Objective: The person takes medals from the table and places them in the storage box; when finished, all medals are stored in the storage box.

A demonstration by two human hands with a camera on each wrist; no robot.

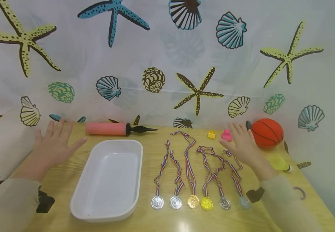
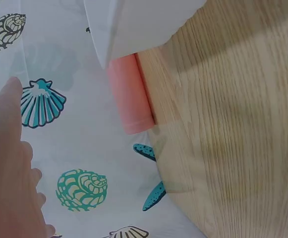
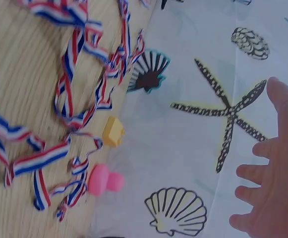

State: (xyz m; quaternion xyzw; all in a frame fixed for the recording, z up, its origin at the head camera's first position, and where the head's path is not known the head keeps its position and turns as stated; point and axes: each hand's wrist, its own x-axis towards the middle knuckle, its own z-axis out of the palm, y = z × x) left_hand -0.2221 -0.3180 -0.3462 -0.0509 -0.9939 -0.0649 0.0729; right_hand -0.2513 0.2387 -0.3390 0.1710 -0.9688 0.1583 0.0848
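Observation:
My left hand [image 1: 52,146] hovers with spread fingers left of a white plastic tray [image 1: 77,193], holding nothing. My right hand [image 1: 244,146] is likewise spread, near a red toy basketball [image 1: 267,133] and a small pink toy [image 1: 226,135]. Between the hands, several medals lie in a row, among them a gold one [image 1: 206,203] and a silver one [image 1: 176,202], their striped ribbons [image 1: 189,161] trailing toward the back. Some ribbons on the right overlap. In the right wrist view, the fingers [image 3: 253,173] are extended beside the patterned cloth.
Behind the tray lies a pink hand pump [image 1: 106,129] with a black nozzle. A small yellow block [image 1: 211,134] is at the back. Toward the right edge are a yellow shuttlecock [image 1: 279,162] and a purple ring [image 1: 300,192]. A shell-print cloth [image 1: 156,106] hangs behind the table.

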